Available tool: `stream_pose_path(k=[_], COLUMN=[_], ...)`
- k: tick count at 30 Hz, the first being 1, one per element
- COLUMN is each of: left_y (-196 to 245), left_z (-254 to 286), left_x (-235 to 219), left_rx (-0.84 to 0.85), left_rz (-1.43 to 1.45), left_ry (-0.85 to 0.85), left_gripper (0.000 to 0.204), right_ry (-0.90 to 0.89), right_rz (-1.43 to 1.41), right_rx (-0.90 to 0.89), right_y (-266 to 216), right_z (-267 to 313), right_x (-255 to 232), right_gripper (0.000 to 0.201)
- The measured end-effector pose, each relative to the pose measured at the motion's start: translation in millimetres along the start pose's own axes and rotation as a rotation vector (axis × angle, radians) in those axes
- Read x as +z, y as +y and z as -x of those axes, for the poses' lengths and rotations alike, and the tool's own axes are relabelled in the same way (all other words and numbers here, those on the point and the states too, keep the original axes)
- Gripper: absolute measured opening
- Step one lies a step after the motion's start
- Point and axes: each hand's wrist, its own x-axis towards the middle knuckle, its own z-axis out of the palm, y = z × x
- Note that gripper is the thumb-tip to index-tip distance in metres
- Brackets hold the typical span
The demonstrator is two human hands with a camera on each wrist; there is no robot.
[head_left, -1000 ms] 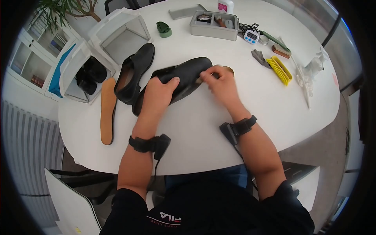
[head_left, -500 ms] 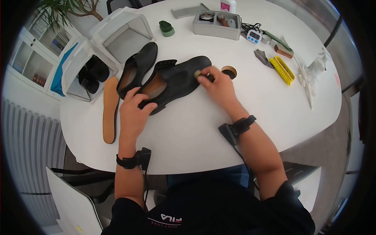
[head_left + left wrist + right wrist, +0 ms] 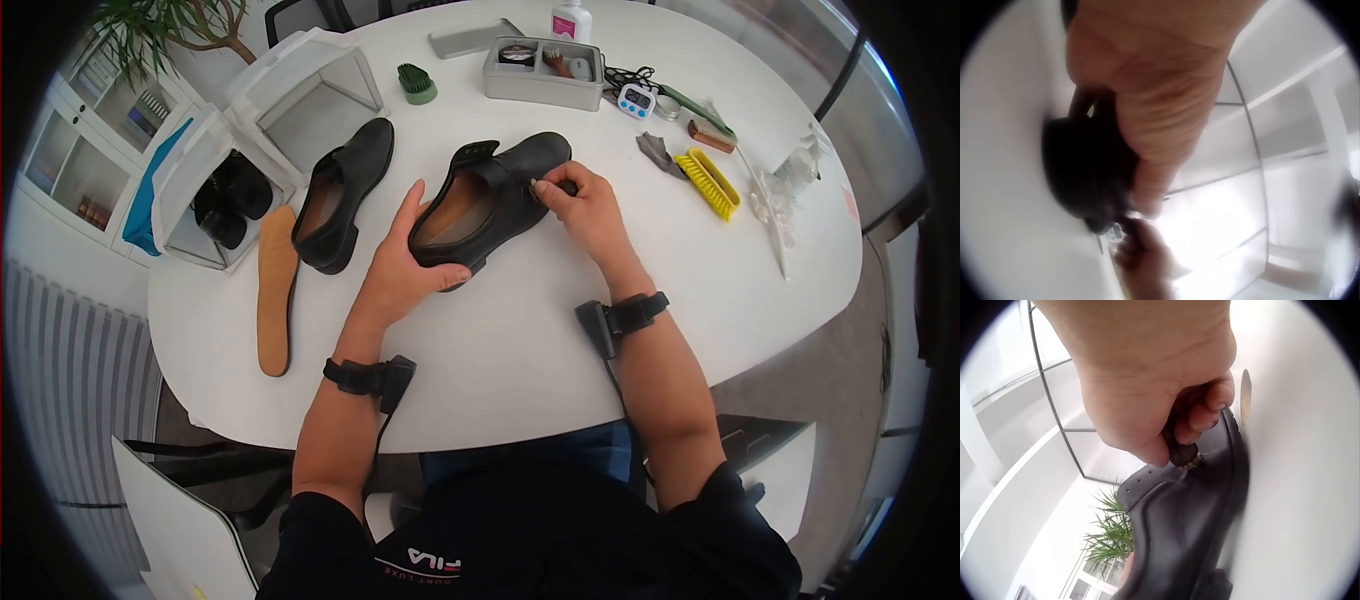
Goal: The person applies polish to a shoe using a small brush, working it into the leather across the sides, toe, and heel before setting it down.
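Observation:
A black leather shoe rests sole down on the white table, its strap flap raised and its tan lining showing. My left hand grips it round the heel, thumb on the near side and fingers on the far side. Between thumb and fingers, my right hand pinches a small dark-handled dauber brush. Its short bristles touch the shoe's upper near the front, as the right wrist view shows. Left of these stands the matching black shoe, with a tan insole beside it.
Behind lie a green brush, a grey tin box and a white timer. A yellow brush and a grey cloth are at the right. Open white shoe boxes stand at the back left.
The shoe has shifted right, apart from its mate. My left hand has gone from the upper to the heel, and the brush has moved from the toe to the side near the front.

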Motion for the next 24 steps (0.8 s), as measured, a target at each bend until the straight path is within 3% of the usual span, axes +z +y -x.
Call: stream_pose_path(k=[1, 3, 7, 9, 10, 13, 15, 17, 19, 21, 24], left_y=[-2, -8, -28, -36, -36, -39, -42, -43, -41, -42, -44], left_z=[0, 2, -1, -2, -1, 1, 1, 1, 0, -1, -1], left_x=[2, 4, 7, 1, -1, -8, -9, -10, -9, -8, -9], left_rx=[-0.002, -0.037, 0.016, 0.018, 0.016, -0.035, -0.047, -0.051, -0.035, -0.028, -0.039], left_rz=[0.002, 0.102, 0.097, 0.231, 0.278, 0.401, 0.432, 0.469, 0.447, 0.454, 0.472], left_ry=[-0.004, 0.004, 0.125, 0.187, 0.184, 0.166, 0.169, 0.172, 0.151, 0.152, 0.166], left_gripper=[0.126, 0.113, 0.094, 0.083, 0.080, 0.080, 0.080, 0.080, 0.079, 0.079, 0.078], right_ry=[0.002, 0.181, 0.198, 0.123, 0.005, -0.125, -0.052, 0.280, 0.276, 0.178, -0.108], right_rz=[0.002, 0.042, 0.063, 0.129, -0.046, 0.022, 0.090, 0.214, 0.165, 0.135, 0.001], right_rx=[0.004, 0.040, 0.063, -0.165, -0.227, -0.314, -0.331, -0.187, -0.132, -0.421, -0.421], right_y=[2, 8, 7, -5, -15, -30, -22, -16, -17, -20, -46], right_z=[-1, -5, -2, 15, 24, 37, 27, 16, 17, 29, 55], right_x=[-2, -5, 8, 20, 22, 22, 18, 11, 10, 26, 38], right_gripper=[0.030, 0.031, 0.031, 0.029, 0.026, 0.024, 0.023, 0.024, 0.024, 0.022, 0.023])
